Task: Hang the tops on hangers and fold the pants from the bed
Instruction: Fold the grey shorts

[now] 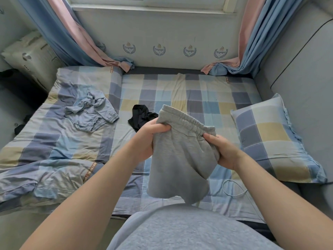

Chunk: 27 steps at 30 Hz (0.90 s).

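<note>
I see grey pants [180, 159] held up over bed [207, 98], centre of view, legs hanging. Left hand [149, 141] fingers clamped on one waistband end; right hand [225, 152] clamped on other end. Blue garment [91, 112] crumpled on bed, left. Black garment [140, 118] beyond left hand. Pillow [270, 141] right.

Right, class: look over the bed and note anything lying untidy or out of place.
A light blue garment lies crumpled at the left, a black garment bunched mid-bed, and a thin cord loops loose near the pillow.
</note>
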{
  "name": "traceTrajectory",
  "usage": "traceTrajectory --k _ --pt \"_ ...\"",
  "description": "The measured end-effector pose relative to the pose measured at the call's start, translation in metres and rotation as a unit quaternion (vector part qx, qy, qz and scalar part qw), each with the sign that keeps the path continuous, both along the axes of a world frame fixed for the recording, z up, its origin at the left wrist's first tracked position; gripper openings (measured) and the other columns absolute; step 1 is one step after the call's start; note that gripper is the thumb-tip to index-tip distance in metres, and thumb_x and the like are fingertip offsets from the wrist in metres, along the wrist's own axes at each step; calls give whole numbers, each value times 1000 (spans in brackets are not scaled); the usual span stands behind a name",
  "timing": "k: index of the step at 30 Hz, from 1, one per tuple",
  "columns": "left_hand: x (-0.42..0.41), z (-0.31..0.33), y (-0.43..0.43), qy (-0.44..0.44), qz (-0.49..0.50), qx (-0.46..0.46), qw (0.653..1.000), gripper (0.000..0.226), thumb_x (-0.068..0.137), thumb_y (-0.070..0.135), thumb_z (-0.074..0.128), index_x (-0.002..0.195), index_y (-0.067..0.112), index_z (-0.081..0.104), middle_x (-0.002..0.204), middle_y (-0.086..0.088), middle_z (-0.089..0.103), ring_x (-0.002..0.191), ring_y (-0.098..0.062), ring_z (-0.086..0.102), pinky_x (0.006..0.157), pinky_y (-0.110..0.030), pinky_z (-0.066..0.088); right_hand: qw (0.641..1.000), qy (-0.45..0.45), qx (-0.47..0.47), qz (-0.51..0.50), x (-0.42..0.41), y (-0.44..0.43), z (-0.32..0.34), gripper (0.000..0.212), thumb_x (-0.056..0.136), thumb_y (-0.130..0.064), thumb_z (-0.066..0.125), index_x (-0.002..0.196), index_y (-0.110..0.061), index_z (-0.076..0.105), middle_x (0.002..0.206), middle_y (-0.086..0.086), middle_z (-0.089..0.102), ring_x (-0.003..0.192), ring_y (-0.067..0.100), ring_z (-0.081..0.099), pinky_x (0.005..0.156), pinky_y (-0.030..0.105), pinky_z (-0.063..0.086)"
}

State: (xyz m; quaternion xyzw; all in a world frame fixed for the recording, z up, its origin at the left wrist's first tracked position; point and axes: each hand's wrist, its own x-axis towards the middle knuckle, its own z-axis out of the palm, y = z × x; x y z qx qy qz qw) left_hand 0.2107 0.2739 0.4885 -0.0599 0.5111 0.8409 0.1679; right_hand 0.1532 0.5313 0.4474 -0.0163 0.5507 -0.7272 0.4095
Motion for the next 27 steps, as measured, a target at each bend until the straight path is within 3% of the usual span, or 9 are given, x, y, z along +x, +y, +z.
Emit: traceTrajectory --k 3,7,9,12,16,21,24,27 --pt "0 -10 -9 -27 -21 -83 996 27 91 16 66 116 6 71 119 -18 70 110 -36 68 85 -40 57 995 41 56 -71 -9 0 1 36 79 -22 82 110 -5 75 110 15 74 100 29 72 77 31 59" --pt "-10 -25 -8 -41 30 -280 959 23 88 0 70 110 5 70 107 -14 72 97 -23 66 87 -36 53 954 208 197 -86 -22 -5 1 25 82 0 77 105 1 69 96 9 73 92 21 67 83 32 57" --pt "-19 -28 -6 -32 56 -310 948 23 86 -5 70 102 9 66 97 -9 68 89 -18 62 84 -30 51 930 271 240 -66 -30 -8 5 22 82 -2 79 96 6 65 85 8 65 82 17 59 76 34 50" --pt "-35 -29 -6 2 80 -342 936 27 83 -9 71 93 14 60 81 1 65 76 -12 59 68 -18 50 894 351 270 -68 -43 -12 16 22 80 -7 82 86 3 63 77 4 59 75 15 52 72 33 42" --pt "-52 -21 -7 56 101 -373 921 29 80 -3 74 91 20 60 90 -2 68 86 -17 63 88 -37 53 858 411 297 -85 -60 -13 32 19 80 -15 84 85 -10 66 78 -1 63 74 14 54 72 34 46" --pt "-51 -20 -5 100 85 -439 889 26 81 9 68 91 30 58 86 10 68 75 -3 62 72 -31 50 828 448 317 -116 -51 -7 34 18 81 -17 83 87 -16 66 78 -7 65 71 7 56 67 22 45" --pt "-39 -40 -2 77 48 -497 863 21 86 8 65 100 21 58 94 1 69 91 -22 64 79 -45 52 815 447 357 -90 -33 -1 10 20 80 -18 83 85 -14 63 80 0 63 75 16 55 70 30 43" --pt "-20 -73 4 36 -12 -562 826 21 89 12 66 101 25 53 97 1 63 103 -35 57 91 -48 48 794 428 430 -39 -9 2 -32 21 81 -20 81 88 -13 63 85 3 62 86 29 56 80 44 42"
